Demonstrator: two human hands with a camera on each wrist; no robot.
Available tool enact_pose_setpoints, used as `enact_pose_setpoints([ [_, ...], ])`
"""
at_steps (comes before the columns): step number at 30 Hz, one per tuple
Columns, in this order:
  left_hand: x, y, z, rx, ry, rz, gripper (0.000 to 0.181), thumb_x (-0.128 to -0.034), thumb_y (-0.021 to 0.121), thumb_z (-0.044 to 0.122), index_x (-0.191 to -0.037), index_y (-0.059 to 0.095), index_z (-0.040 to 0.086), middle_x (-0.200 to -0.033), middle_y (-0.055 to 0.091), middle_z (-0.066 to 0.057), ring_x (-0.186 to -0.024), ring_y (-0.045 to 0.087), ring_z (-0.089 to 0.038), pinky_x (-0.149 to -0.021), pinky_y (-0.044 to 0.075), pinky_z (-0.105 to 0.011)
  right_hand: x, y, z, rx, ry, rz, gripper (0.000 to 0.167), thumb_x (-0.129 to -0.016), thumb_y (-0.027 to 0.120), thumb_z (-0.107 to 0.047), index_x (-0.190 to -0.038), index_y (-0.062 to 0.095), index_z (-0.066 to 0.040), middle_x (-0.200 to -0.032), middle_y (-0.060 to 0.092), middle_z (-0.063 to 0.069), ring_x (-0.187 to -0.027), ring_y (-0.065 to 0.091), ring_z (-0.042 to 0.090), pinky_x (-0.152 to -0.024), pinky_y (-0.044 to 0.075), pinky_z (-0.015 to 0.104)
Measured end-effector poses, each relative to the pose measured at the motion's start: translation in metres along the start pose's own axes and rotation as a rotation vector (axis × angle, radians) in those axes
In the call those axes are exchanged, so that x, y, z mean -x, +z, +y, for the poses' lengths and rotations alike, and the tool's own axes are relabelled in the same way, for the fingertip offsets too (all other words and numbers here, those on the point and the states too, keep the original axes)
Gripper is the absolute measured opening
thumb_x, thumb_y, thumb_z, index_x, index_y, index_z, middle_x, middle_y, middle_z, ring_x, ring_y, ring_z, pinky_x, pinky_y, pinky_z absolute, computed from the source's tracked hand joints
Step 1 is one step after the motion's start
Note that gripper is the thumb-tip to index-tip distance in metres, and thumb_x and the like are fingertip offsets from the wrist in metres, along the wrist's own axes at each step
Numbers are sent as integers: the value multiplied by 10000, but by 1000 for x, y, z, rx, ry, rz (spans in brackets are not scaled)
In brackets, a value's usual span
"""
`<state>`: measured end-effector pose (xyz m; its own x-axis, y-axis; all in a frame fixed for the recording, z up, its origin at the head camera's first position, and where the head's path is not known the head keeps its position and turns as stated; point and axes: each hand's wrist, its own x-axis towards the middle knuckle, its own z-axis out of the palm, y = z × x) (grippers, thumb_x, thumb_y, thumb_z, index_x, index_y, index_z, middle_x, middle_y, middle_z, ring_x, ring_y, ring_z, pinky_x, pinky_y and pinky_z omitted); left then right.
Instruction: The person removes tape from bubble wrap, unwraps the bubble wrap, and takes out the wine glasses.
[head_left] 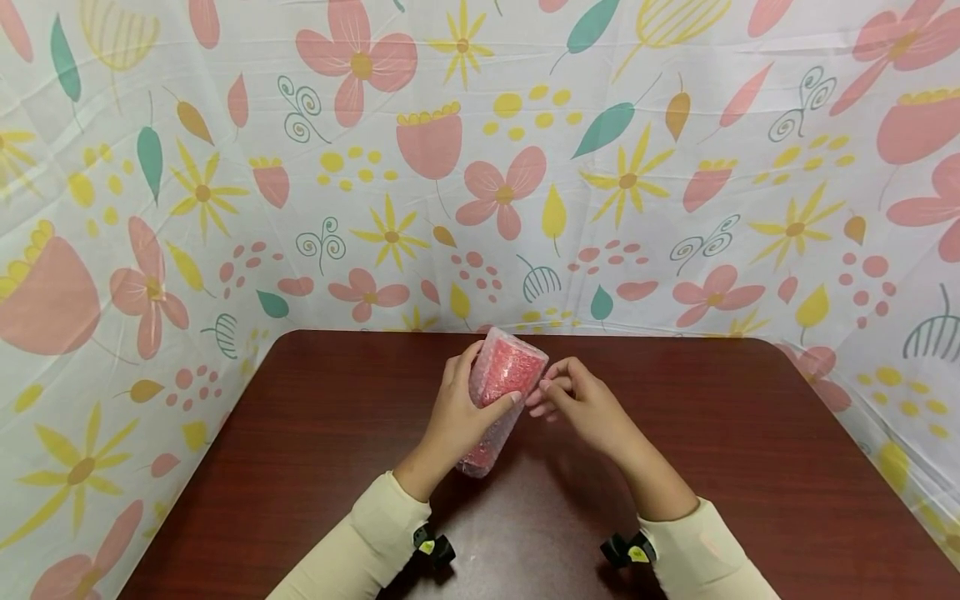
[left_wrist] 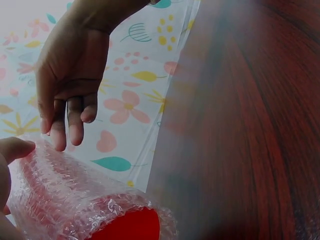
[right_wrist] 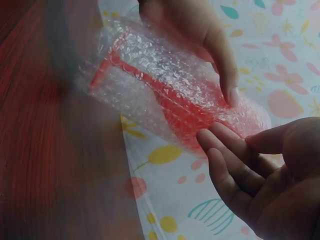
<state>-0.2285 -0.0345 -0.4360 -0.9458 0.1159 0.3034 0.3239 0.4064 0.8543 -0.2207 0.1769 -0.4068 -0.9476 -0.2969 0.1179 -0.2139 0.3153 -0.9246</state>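
A red stemmed goblet lies inside clear bubble wrap, tilted and held above the table. Through the wrap, its thin stem and flat foot show in the right wrist view. My left hand grips the wrapped goblet from the left, the thumb across its near face. On the other side, my right hand is close by the wrap, fingers loosely bent and thumb near the index finger. Its fingertips are at the edge of the wrap; whether they touch it is hard to tell.
The dark reddish-brown wooden table spreads beneath both hands. A white cloth printed with flowers and leaves hangs behind the table and along its sides. Small black devices are on both wrists, at the cuffs of the cream sleeves.
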Motion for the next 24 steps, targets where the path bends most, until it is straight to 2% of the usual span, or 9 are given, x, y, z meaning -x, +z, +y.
enact_pose_setpoints([
  [3,0,0,0,-3,-4,5,877,-827,821,447,-1546,329,346,-1418,429,-78,-1205,546,-253,-996,502,-479,0,0,-1,13,-1,8,189,-1070,484,-112,-1150,469,58,-961,746,215,-844,748,331,-748,609,443],
  [7,0,-1,0,5,-2,10,872,-824,821,459,-1540,337,347,-1411,434,-70,-1201,547,-244,-992,503,-480,1,-2,-2,-6,14,21,185,-1060,518,-134,-1137,512,35,-757,687,181,-663,708,260,-647,606,433],
  [10,0,-1,1,13,2,13,871,-821,825,459,-1536,342,348,-1409,435,-62,-1199,547,-241,-993,503,-480,2,-3,-3,-32,26,14,186,-1057,531,-155,-1129,520,16,-677,643,167,-583,676,250,-605,598,468],
  [16,1,0,0,-4,19,22,865,-821,823,466,-1532,352,320,-1405,438,-73,-1193,553,-248,-991,503,-480,3,-4,-6,-60,15,-41,202,-1067,500,-149,-1148,503,36,-800,722,202,-685,739,315,-652,597,528],
  [19,1,0,-1,-20,22,25,867,-821,823,469,-1533,353,310,-1403,439,-79,-1194,553,-252,-995,500,-484,4,-4,-7,-71,12,-57,216,-1061,494,-138,-1149,503,59,-858,738,213,-731,748,331,-653,604,504],
  [24,1,1,-1,-27,21,18,865,-820,827,461,-1530,350,334,-1402,435,-78,-1199,551,-259,-1000,496,-489,5,-4,-7,-68,-15,-54,175,-1047,536,-154,-1087,522,16,-813,711,204,-723,740,282,-649,608,457],
])
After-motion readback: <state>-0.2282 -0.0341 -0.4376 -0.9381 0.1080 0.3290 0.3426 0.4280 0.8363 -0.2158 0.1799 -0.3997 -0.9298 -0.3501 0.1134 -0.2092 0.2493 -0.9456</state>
